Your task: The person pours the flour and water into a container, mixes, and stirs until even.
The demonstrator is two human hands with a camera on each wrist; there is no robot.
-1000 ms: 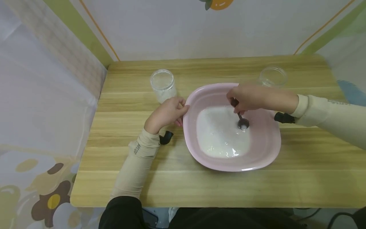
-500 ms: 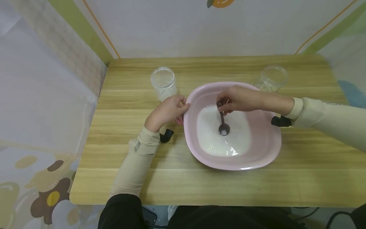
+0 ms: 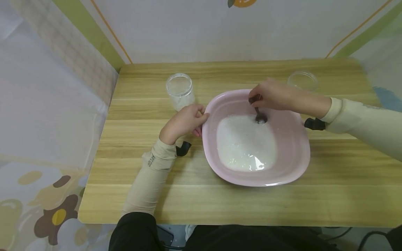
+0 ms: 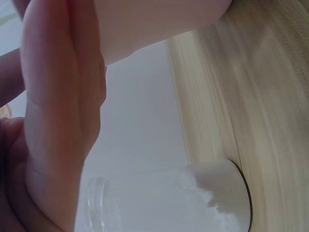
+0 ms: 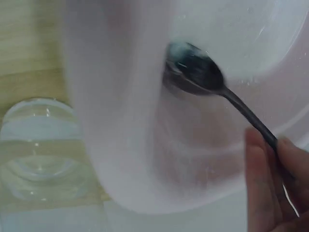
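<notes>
A pink basin (image 3: pixel 292 164) sits at the middle of the wooden tabletop (image 3: pixel 220 205), holding a shallow pool of white liquid (image 3: pixel 245 146). The right hand (image 3: pixel 271 96) reaches in from 3 o'clock and hovers over the basin's far rim at about 12 o'clock; its fingers (image 5: pixel 263 164) are curled round the thin handle of a dark spoon (image 3: pixel 260 118), pinching it near the top. The spoon's bowl (image 5: pixel 198 72) lies against the basin's inner slope at the far edge of the liquid, at roughly 1 o'clock of the pool, with a little white on it in the right wrist view. The left hand (image 3: pixel 183 122) rests at the basin's 9 o'clock side, its fingers loosely curled with the tips against the outer rim; the left wrist view shows the thumb side of the hand close to the pink wall (image 4: pixel 159 24), but whether it truly grips the rim I cannot tell. Just beyond that hand, at 11 o'clock from the basin, stands a clear jar (image 3: pixel 179 90) partly filled with white powder (image 4: pixel 217 203), upright and open at the top. A second clear jar (image 3: pixel 303 81) stands at 1 o'clock behind the right wrist, near the basin's far corner; in the right wrist view it shows just beside the basin wall (image 5: pixel 41 154).
</notes>
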